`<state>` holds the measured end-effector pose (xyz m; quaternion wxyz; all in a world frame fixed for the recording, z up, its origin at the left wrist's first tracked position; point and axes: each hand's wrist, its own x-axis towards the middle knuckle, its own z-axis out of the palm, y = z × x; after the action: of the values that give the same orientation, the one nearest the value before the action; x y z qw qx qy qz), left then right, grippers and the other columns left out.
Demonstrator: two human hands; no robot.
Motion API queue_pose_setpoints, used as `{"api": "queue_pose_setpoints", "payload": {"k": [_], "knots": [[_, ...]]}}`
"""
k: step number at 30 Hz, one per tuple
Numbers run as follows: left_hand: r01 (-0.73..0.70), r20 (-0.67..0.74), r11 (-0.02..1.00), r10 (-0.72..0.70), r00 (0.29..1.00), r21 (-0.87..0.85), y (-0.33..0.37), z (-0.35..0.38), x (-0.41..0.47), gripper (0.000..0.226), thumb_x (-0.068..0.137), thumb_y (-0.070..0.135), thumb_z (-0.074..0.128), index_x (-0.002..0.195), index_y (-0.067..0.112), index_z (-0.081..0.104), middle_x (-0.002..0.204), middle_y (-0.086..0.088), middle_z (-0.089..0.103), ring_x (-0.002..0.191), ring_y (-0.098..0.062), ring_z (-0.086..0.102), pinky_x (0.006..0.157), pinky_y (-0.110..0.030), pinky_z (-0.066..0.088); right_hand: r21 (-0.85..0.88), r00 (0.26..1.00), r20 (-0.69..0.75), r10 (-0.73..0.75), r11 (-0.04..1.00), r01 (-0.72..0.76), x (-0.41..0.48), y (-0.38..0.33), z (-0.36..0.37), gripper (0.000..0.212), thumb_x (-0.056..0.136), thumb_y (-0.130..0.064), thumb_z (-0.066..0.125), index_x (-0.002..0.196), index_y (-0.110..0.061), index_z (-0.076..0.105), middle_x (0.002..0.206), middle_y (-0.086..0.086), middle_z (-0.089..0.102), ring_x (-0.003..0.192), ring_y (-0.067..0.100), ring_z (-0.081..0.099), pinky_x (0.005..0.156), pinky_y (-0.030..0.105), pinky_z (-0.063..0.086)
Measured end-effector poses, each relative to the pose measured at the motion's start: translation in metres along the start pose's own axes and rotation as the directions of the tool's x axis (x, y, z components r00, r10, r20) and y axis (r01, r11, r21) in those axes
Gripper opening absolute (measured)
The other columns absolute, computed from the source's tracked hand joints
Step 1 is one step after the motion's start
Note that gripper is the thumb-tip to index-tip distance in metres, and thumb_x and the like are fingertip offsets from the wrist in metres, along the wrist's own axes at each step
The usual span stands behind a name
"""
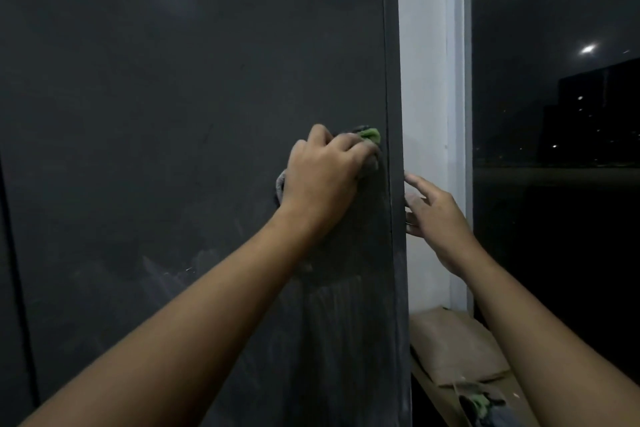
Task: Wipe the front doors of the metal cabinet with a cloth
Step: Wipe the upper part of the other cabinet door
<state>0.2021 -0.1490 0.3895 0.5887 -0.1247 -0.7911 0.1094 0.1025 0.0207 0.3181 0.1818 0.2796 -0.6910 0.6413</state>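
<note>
The dark grey metal cabinet door (194, 107) fills the left and centre of the head view. My left hand (325, 170) presses a bunched cloth (371, 135) against the door near its right edge; a green corner of the cloth shows above my fingers and a grey bit below my palm. Pale dusty streaks mark the door under that hand. My right hand (436, 215) rests with straight, spread fingers on the cabinet's right side edge (398, 156), holding nothing.
A white wall strip (426, 80) and window frame (464, 114) stand just right of the cabinet, with dark glass beyond. Brown cardboard (457, 347) and a small green-dark object (481, 402) lie on the floor at lower right. The seam to the left door runs at far left.
</note>
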Motion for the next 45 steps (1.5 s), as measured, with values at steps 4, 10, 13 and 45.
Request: {"api": "queue_pose_setpoints", "payload": {"k": [4, 10, 13, 45], "knots": [[-0.124, 0.088, 0.992, 0.122, 0.989, 0.008, 0.019, 0.023, -0.039, 0.034, 0.096, 0.031, 0.055, 0.13, 0.031, 0.061, 0.133, 0.008, 0.062, 0.097, -0.025, 0.053, 0.067, -0.033, 0.037, 0.036, 1.0, 0.009, 0.025, 0.999, -0.025, -0.002, 0.001, -0.007, 0.037, 0.106, -0.018, 0.045, 0.133, -0.04, 0.056, 0.095, -0.001, 0.076, 0.089, 0.013, 0.074, 0.065, 0.02, 0.058], [-0.274, 0.172, 0.961, 0.276, 0.946, -0.036, -0.002, 0.011, -0.102, 0.035, 0.093, 0.033, 0.048, 0.122, 0.029, 0.067, 0.124, 0.006, 0.066, 0.087, -0.022, 0.057, 0.059, -0.033, 0.047, -0.318, 0.967, -0.136, -0.218, 0.933, 0.166, -0.021, -0.01, 0.017, 0.056, 0.096, -0.018, 0.057, 0.144, -0.041, 0.036, 0.134, 0.0, 0.059, 0.107, 0.005, 0.062, 0.076, 0.011, 0.049], [-0.252, 0.102, 0.968, 0.251, 0.963, 0.002, -0.03, -0.01, -0.1, 0.03, 0.094, 0.031, 0.057, 0.122, 0.029, 0.069, 0.125, 0.005, 0.067, 0.08, -0.022, 0.054, 0.057, -0.032, 0.047, -0.544, 0.915, -0.051, -0.4, 0.78, 0.31, -0.026, -0.023, 0.041, 0.064, 0.092, -0.031, 0.054, 0.148, -0.042, 0.026, 0.157, 0.005, 0.033, 0.142, 0.024, 0.037, 0.114, 0.044, 0.036], [0.356, -0.374, 0.927, -0.292, 0.88, 0.114, -0.185, -0.134, -0.08, 0.026, 0.099, 0.042, 0.057, 0.118, 0.028, 0.068, 0.121, 0.011, 0.068, 0.084, -0.027, 0.055, 0.072, -0.025, 0.03, -0.516, 0.801, 0.241, -0.548, 0.626, 0.584, -0.042, -0.055, 0.131, 0.069, 0.082, -0.026, 0.047, 0.15, -0.034, 0.037, 0.168, 0.008, -0.006, 0.153, 0.023, -0.016, 0.123, 0.05, -0.004]]}}
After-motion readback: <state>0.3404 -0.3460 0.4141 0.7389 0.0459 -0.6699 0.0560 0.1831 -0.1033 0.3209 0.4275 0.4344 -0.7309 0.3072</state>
